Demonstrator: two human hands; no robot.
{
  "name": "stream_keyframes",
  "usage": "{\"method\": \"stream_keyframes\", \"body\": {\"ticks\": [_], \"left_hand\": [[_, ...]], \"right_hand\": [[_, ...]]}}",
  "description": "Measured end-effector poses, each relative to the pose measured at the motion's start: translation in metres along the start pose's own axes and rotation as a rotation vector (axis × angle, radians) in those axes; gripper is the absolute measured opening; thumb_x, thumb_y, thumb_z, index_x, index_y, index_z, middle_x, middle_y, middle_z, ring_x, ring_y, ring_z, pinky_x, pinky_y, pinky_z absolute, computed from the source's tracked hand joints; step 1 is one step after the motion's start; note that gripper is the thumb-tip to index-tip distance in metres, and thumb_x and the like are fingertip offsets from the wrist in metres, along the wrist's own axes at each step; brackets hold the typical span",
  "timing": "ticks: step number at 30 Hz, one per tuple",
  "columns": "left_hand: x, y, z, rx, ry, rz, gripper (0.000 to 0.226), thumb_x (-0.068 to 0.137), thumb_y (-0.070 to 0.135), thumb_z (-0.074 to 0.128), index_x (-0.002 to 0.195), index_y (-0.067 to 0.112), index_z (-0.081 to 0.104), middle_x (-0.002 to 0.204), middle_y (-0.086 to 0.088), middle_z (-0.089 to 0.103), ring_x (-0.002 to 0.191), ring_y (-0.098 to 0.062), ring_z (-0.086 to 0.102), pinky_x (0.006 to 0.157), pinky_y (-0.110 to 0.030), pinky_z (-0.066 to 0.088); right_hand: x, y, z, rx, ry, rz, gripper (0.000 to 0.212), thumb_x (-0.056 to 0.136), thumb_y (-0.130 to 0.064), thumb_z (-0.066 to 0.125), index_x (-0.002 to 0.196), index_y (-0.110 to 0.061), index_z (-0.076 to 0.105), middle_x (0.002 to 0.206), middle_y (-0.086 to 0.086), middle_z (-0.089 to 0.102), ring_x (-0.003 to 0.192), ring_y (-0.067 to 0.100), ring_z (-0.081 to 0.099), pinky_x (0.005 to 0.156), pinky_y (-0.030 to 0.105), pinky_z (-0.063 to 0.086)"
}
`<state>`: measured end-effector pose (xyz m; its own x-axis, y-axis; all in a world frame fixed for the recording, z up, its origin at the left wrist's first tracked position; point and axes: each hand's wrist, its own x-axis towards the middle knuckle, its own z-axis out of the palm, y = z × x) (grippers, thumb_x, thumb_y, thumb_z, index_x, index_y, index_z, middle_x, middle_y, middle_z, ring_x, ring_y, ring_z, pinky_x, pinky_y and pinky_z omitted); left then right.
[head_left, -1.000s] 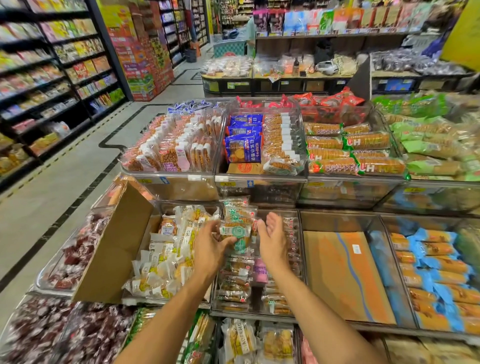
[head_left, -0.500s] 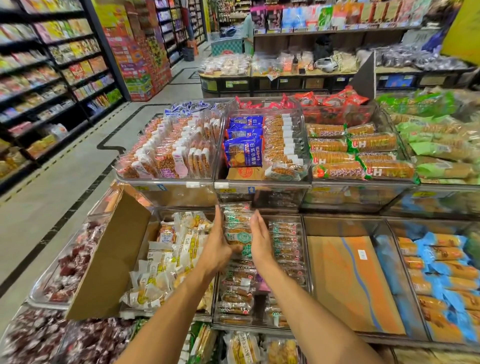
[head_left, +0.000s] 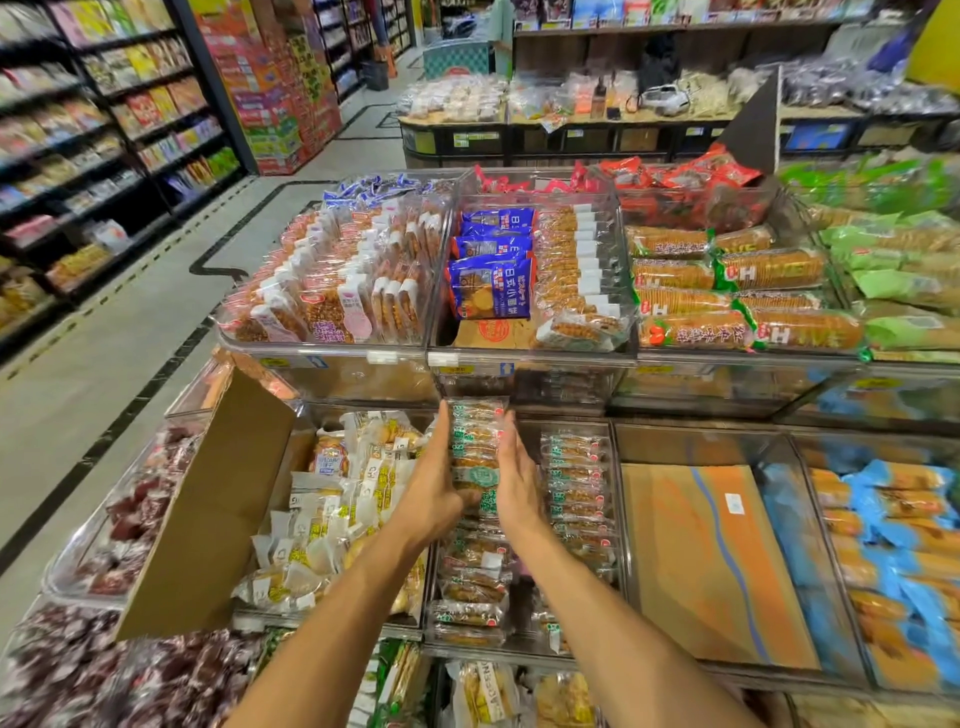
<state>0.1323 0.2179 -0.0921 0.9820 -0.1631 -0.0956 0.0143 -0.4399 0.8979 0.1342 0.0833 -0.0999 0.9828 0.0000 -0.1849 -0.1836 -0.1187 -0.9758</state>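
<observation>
Small clear snack packs with green labels (head_left: 474, 441) stand in a row along the left side of a clear plastic bin (head_left: 524, 647) on the lower tier. My left hand (head_left: 431, 493) lies flat against the row's left side, fingers straight, thumb across the nearest pack. On the row's right side my right hand (head_left: 514, 478) presses with straight fingers. The far end of the row reaches under the upper tier. A second row of the same packs (head_left: 574, 478) lies just right of my right hand.
A raised cardboard flap (head_left: 218, 509) stands left of a bin of yellow-labelled pastries (head_left: 332, 519). To the right lie a bin lined with orange cardboard (head_left: 711, 561) and blue packs (head_left: 893, 545). Upper-tier bins (head_left: 530, 358) overhang the far end. The aisle floor (head_left: 104, 364) runs on the left.
My left hand carried a pack forward into the row. Both hands then moved forward and closed in flat on the two sides of the row.
</observation>
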Motion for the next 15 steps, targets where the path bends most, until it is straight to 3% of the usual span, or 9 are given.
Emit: {"method": "stream_keyframes", "body": {"ticks": [2, 5, 6, 10, 12, 15], "left_hand": [[-0.001, 0.005, -0.002, 0.017, 0.004, -0.001, 0.127, 0.08, -0.015, 0.076, 0.166, 0.027, -0.008, 0.159, 0.026, 0.022, 0.147, 0.009, 0.031, 0.113, -0.026, 0.046], [-0.001, 0.004, -0.003, -0.012, 0.033, 0.012, 0.126, 0.078, -0.021, 0.075, 0.162, 0.026, -0.006, 0.137, 0.035, 0.033, 0.116, 0.037, 0.038, 0.093, -0.004, 0.046], [-0.001, 0.004, -0.003, -0.026, 0.037, 0.004, 0.126, 0.077, -0.022, 0.075, 0.162, 0.026, -0.006, 0.131, 0.036, 0.035, 0.109, 0.039, 0.041, 0.089, -0.001, 0.044], [-0.001, -0.005, -0.002, -0.026, 0.01, -0.031, 0.105, 0.079, -0.016, 0.078, 0.154, 0.032, 0.022, 0.128, 0.028, 0.052, 0.112, 0.025, 0.054, 0.086, -0.002, 0.046], [-0.002, -0.004, -0.003, -0.029, 0.013, -0.04, 0.1, 0.08, -0.018, 0.076, 0.154, 0.025, 0.024, 0.126, 0.027, 0.049, 0.105, 0.03, 0.052, 0.083, 0.0, 0.045], [-0.004, 0.006, -0.003, -0.055, -0.005, -0.052, 0.103, 0.082, -0.019, 0.074, 0.149, 0.031, 0.015, 0.122, 0.028, 0.045, 0.099, 0.032, 0.052, 0.078, -0.001, 0.047]], "right_hand": [[0.001, 0.003, -0.001, -0.014, -0.013, 0.008, 0.066, 0.102, -0.065, 0.013, 0.164, -0.045, 0.014, 0.171, -0.014, 0.022, 0.152, 0.015, 0.03, 0.115, 0.032, 0.021], [0.005, 0.005, -0.004, -0.001, -0.026, 0.035, 0.076, 0.095, -0.078, 0.008, 0.163, -0.047, 0.017, 0.17, -0.013, 0.024, 0.155, 0.016, 0.027, 0.123, 0.04, 0.017], [0.006, 0.006, -0.004, -0.006, -0.022, 0.04, 0.078, 0.092, -0.083, 0.006, 0.163, -0.05, 0.017, 0.17, -0.014, 0.024, 0.156, 0.017, 0.027, 0.126, 0.046, 0.016], [0.007, 0.01, 0.002, -0.019, -0.023, 0.046, 0.071, 0.096, -0.078, 0.004, 0.162, -0.054, 0.013, 0.171, -0.013, 0.022, 0.156, 0.019, 0.027, 0.128, 0.054, 0.013], [0.006, 0.008, 0.001, -0.044, -0.019, 0.044, 0.069, 0.097, -0.075, 0.004, 0.162, -0.053, 0.013, 0.171, -0.013, 0.022, 0.155, 0.019, 0.028, 0.128, 0.054, 0.012], [0.005, 0.004, -0.003, -0.031, 0.013, 0.037, 0.079, 0.091, -0.084, 0.009, 0.161, -0.051, 0.021, 0.169, -0.008, 0.032, 0.154, 0.021, 0.033, 0.127, 0.055, 0.02]]}}
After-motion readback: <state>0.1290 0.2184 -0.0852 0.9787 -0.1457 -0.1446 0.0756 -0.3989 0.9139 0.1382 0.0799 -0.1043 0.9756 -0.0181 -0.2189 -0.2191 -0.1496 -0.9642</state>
